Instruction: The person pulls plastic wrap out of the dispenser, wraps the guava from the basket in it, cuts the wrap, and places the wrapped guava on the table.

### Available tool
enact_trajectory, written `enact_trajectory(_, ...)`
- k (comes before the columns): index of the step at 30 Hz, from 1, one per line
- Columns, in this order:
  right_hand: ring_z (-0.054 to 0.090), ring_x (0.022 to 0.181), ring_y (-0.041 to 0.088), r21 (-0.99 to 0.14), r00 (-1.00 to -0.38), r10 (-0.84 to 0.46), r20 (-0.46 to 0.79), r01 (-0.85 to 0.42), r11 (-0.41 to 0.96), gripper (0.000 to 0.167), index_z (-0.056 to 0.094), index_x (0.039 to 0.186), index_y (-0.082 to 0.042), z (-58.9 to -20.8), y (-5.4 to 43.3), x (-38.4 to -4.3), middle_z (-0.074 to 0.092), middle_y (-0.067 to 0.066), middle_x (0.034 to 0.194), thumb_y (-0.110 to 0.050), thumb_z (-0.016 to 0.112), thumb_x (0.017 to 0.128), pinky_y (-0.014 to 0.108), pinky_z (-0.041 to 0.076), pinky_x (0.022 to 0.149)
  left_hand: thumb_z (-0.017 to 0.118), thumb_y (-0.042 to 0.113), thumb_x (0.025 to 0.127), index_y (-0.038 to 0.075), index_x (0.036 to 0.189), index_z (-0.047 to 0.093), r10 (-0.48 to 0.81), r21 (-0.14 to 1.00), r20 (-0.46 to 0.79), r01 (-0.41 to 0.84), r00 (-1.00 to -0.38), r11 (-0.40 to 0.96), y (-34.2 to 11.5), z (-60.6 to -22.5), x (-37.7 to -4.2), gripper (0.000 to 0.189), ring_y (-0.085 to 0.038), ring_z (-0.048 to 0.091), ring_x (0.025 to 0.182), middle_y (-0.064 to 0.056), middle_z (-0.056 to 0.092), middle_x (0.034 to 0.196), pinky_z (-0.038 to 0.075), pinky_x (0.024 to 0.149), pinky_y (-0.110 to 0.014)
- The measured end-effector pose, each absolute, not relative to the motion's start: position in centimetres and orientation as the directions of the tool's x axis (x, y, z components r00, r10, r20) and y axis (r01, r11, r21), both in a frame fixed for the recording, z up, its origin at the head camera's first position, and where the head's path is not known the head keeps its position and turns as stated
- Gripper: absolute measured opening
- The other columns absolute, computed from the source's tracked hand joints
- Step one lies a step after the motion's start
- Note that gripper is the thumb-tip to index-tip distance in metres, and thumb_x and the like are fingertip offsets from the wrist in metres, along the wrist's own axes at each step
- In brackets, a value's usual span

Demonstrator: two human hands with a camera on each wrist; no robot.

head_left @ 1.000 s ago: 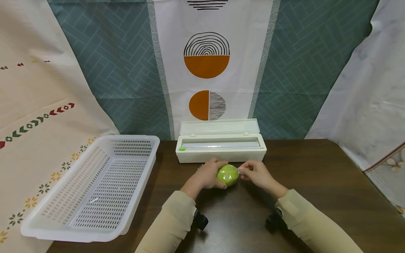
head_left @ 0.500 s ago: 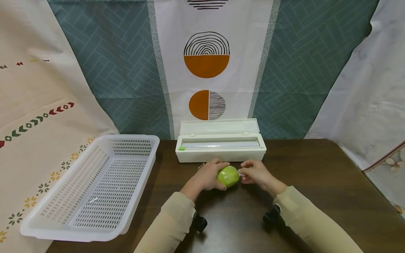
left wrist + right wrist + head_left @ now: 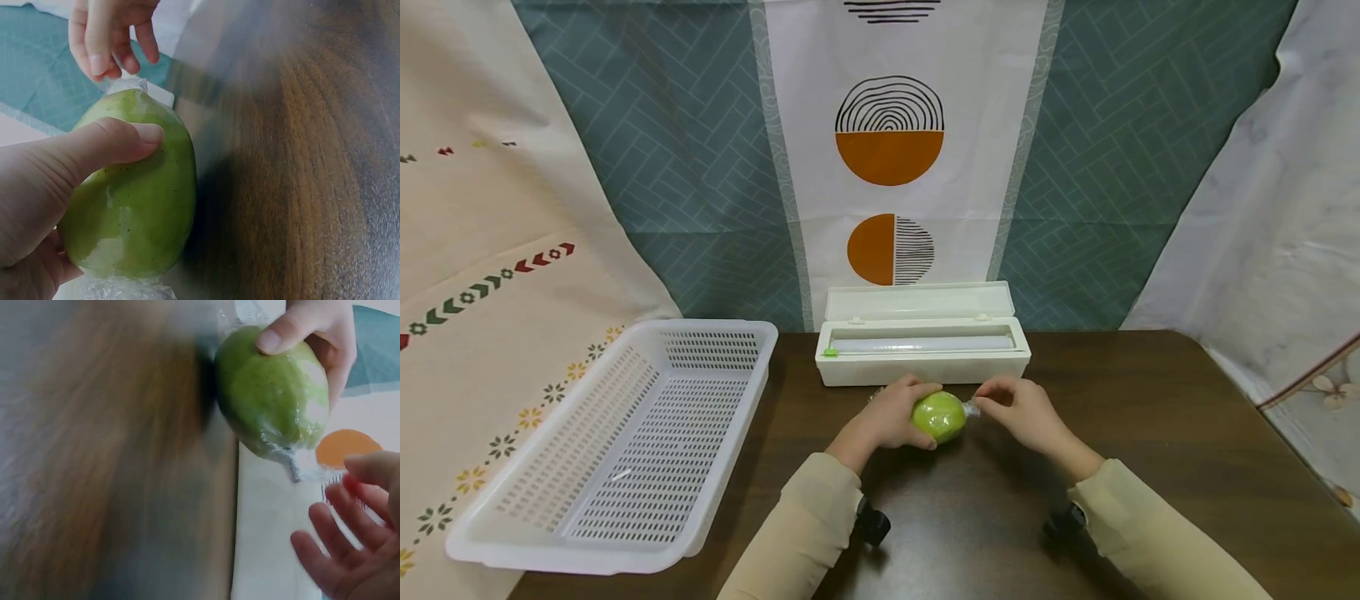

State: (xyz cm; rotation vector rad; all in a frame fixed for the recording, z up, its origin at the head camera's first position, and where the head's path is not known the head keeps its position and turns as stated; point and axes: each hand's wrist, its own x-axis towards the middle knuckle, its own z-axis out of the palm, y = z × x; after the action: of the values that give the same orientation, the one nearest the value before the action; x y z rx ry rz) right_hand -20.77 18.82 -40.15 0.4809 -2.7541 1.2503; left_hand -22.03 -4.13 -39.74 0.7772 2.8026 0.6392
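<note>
A smooth oblong green fruit with small dark specks is covered in clear plastic wrap. My left hand grips it from the left, thumb laid across its near side in the left wrist view. At the fruit's right end the plastic wrap gathers into a short twisted tail. My right hand has thumb and index fingertip together at the end of that tail, pinching it, while the other fingers fan loosely below. More crumpled film bunches at the fruit's opposite end, partly hidden by the left hand in the head view.
Just behind the hands stands a white wrap dispenser, lid raised, with a film roll inside and a green slider. A white perforated basket sits at the left of the dark wooden table. Patterned cloths hang around.
My right hand has drawn slightly right and turned, so more of the twisted wrap tail shows beside the fruit. The left hand and fruit stay nearly in place.
</note>
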Motion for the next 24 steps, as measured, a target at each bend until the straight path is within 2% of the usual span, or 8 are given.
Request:
enact_trajectory(4,0.063,0.084,0.014,-0.620,-0.881,-0.372,0.294,-0.472,0.627,0.015,0.072,0.098,-0.009,-40.6,19.0,-20.3,0.069,0.001,0.094,-0.013,0.071,0.084,0.025,0.052,0.069,0.084,0.036,0.067,0.022,0.140,0.046,0.521,0.447,-0.040,0.451,-0.853,0.772,-4.2,-39.8,-22.1,0.084,-0.021,0.054,0.103,-0.004,0.050,0.126,0.045,0.080,-0.035)
enact_trajectory(11,0.064,0.101,0.023,-0.561,-0.835,-0.474,0.280,-0.542,0.625,0.028,0.069,0.112,-0.004,-41.9,19.1,-20.6,0.066,0.009,0.114,-0.013,0.070,0.084,0.036,0.054,0.081,0.085,0.035,0.067,0.022,0.140,0.047,0.524,0.450,-0.036,0.454,-0.851,0.769,-4.2,-40.0,-22.2,0.084,-0.021,0.054,0.103,-0.005,0.051,0.126,0.044,0.081,-0.035)
enact_trajectory(14,0.065,0.097,0.022,-0.561,-0.829,-0.481,0.286,-0.551,0.618,0.029,0.068,0.112,-0.005,-42.3,19.1,-20.8,0.069,0.009,0.111,-0.011,0.070,0.084,0.033,0.055,0.079,0.085,0.035,0.067,0.021,0.140,0.047,0.527,0.451,-0.033,0.458,-0.849,0.766,-4.2,-40.0,-22.2,0.084,-0.021,0.054,0.104,-0.005,0.051,0.126,0.044,0.081,-0.035)
enact_trajectory(18,0.064,0.086,0.012,-0.568,-0.828,-0.475,0.296,-0.553,0.610,0.027,0.070,0.110,-0.006,-42.6,19.0,-21.1,0.071,0.004,0.098,-0.013,0.070,0.084,0.023,0.054,0.070,0.085,0.036,0.066,0.021,0.140,0.047,0.530,0.452,-0.030,0.461,-0.847,0.763,-4.2,-40.0,-22.2,0.084,-0.021,0.054,0.104,-0.005,0.051,0.127,0.044,0.082,-0.035)
enact_trajectory(24,0.061,0.076,0.004,-0.593,-0.827,-0.475,0.301,-0.552,0.586,0.024,0.072,0.107,-0.004,-42.9,19.0,-21.4,0.071,0.003,0.090,-0.014,0.068,0.086,0.020,0.052,0.064,0.084,0.035,0.067,0.022,0.140,0.046,0.529,0.453,-0.038,0.457,-0.848,0.765,-4.3,-40.0,-22.1,0.083,-0.021,0.054,0.103,-0.005,0.050,0.126,0.044,0.081,-0.036)
